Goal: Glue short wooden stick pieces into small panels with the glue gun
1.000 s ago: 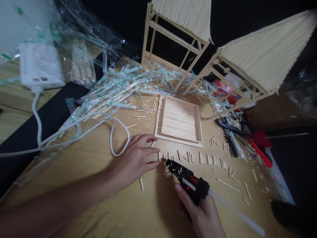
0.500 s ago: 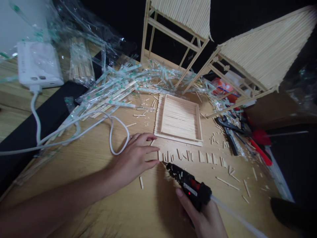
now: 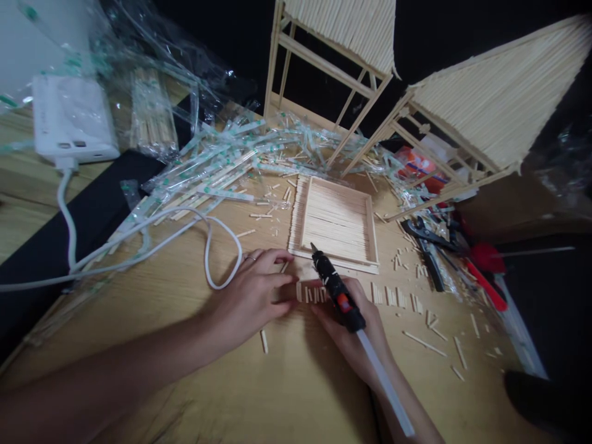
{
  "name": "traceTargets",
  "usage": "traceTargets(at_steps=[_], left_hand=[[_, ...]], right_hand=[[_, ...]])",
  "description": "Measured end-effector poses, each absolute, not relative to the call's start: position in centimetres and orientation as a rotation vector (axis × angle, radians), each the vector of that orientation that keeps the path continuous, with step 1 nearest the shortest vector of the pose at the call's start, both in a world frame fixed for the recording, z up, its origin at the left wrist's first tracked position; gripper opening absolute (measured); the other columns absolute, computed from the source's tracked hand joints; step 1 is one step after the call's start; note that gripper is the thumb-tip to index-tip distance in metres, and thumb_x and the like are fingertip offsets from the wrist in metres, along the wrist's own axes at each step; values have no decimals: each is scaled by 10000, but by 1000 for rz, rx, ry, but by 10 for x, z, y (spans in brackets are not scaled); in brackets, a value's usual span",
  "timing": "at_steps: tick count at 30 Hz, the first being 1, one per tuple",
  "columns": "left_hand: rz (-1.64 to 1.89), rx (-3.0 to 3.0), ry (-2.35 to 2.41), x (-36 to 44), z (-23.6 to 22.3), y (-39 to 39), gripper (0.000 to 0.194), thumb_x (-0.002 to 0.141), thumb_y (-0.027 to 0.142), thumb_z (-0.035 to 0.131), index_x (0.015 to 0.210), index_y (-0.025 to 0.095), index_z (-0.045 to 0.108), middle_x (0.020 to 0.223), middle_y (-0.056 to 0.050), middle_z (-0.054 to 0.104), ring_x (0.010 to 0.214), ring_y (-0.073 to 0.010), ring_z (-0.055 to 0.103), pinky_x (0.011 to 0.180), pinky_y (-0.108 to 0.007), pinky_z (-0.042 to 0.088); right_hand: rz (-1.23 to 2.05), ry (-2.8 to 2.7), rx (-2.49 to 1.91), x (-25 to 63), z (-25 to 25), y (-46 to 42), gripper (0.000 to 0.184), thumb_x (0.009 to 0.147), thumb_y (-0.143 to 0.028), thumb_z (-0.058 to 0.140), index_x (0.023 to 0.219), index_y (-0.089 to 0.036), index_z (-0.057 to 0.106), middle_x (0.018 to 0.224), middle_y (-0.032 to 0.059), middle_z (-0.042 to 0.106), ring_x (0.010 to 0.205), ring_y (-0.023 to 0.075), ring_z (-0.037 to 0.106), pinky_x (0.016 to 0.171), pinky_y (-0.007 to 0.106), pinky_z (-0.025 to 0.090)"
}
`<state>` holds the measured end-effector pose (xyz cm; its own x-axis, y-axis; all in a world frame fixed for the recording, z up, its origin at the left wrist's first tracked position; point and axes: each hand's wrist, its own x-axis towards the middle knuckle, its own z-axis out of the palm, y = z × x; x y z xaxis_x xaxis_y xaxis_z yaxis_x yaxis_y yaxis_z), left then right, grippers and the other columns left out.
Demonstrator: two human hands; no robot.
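My right hand (image 3: 354, 333) is wrapped round a black hot glue gun (image 3: 338, 290), its nozzle pointing up and away and a clear glue stick (image 3: 386, 385) trailing from its back. That hand's thumb and fingertips come down at the row of short wooden stick pieces (image 3: 315, 293), partly covering it. At the row's left end, my left hand (image 3: 254, 287) has its thumb and forefinger at the two ends of an upright short stick piece (image 3: 299, 291). Just beyond lies a square tray-like panel of sticks (image 3: 337, 216) with a raised frame.
Two stick-built roofed structures (image 3: 337, 37) (image 3: 499, 98) stand behind. Torn clear wrappers (image 3: 222, 151) heap at the back left. A white charger (image 3: 74, 120) with a looped cable (image 3: 210, 246) is left. Pliers (image 3: 428, 237) and more stick pieces (image 3: 393, 296) lie right.
My right hand has moved up and left to the stick row, swinging the glue gun's nozzle from the left end of the row to above the panel's near edge. My left hand stays put.
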<state>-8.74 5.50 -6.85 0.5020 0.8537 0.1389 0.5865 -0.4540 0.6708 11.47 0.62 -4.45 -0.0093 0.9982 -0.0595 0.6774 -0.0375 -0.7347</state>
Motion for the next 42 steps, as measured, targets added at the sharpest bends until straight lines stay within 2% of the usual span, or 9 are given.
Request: traceTargets(at_steps=[6,19,29,35,42], left_hand=[[653,2174,1165,-86,-66,55,180,744,272,707,925,266,698,1241,-17,534,1140,-225,474,959,-401,367],[635,2197,1161,-87,-65,55,187,746,270,709,933,262,700,1250,-30,531,1158,-245,463,971,-429,369],[630,2190,1175,-87,-65,55,188,740,279,711,926,257,703,1253,-36,527,1152,-247,466,962,-422,380],[635,2190,1172,-87,-66,55,213,740,285,712,952,266,701,1253,-39,526,1158,-254,463,965,-434,377],[640,2171,1173,-86,-66,54,219,751,285,704,970,295,696,1248,-26,529,1156,-250,463,953,-430,384]], right_hand=[[797,-1800,-1746,114,-48,10,205,756,-171,624,955,-207,598,994,54,555,934,190,581,816,297,469],[802,-1852,-1714,114,-47,15,112,776,-171,608,872,-220,579,984,50,581,972,213,566,848,319,454],[891,-2008,-1618,119,-37,27,219,743,-129,600,936,-231,575,988,42,587,979,211,567,818,304,466],[862,-2023,-1565,116,-39,30,138,777,-114,564,842,-234,540,927,27,603,930,202,578,777,291,466],[811,-1921,-1639,110,-45,23,125,765,-153,595,856,-229,554,922,35,587,898,202,574,773,302,470]])
